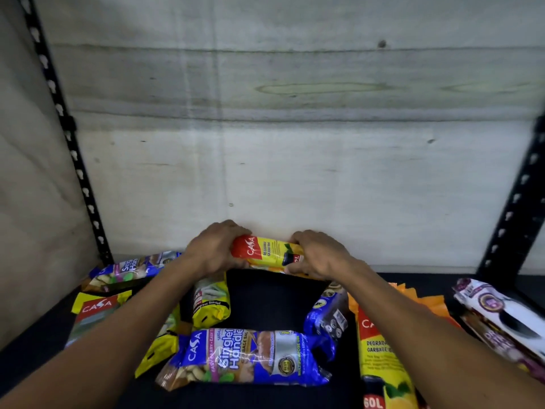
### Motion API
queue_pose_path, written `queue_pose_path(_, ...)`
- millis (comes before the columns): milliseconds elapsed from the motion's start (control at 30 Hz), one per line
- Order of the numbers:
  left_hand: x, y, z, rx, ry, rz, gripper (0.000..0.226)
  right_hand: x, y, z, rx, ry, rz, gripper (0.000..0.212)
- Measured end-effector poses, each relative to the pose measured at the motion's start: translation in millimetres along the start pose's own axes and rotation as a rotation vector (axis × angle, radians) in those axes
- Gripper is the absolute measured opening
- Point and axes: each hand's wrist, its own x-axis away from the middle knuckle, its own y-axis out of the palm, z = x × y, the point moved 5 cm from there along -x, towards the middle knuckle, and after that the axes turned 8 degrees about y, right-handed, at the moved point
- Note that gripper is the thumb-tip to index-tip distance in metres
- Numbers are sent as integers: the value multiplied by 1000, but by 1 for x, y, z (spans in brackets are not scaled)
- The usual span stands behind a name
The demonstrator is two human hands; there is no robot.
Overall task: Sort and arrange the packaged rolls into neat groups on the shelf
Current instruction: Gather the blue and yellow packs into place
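Both hands gripped a red-and-yellow roll [267, 251] at the shelf's [271, 296] back. The left hand [216, 249] and right hand [320, 255] curled fingers around its ends.

Both arms reach forward.
The left hand [215, 249] and right hand [318, 255] are closed, knuckles up, near each other.

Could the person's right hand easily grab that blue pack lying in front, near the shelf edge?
Probably yes, but not at once. The blue pack lies uncovered with nothing stacked on it, below and between both arms. The right hand is busy, though: together with the left hand it holds the red-and-yellow roll at the back.
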Motion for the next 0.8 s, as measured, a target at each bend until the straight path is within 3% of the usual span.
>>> queue_pose_path(233,18,-64,31,-19,75,219,69,42,-62,-13,19,-41,153,68)
queue_pose_path(400,31,-70,80,69,90,304,71,96,-92,26,-6,116,152,56)
queue_pose_path(667,60,5,148,150,43,-45,61,186,-102,111,-18,512,16,58)
queue_pose_path(800,78,37,168,103,48,-120,56,225,-96,131,-103,622,-68,60)
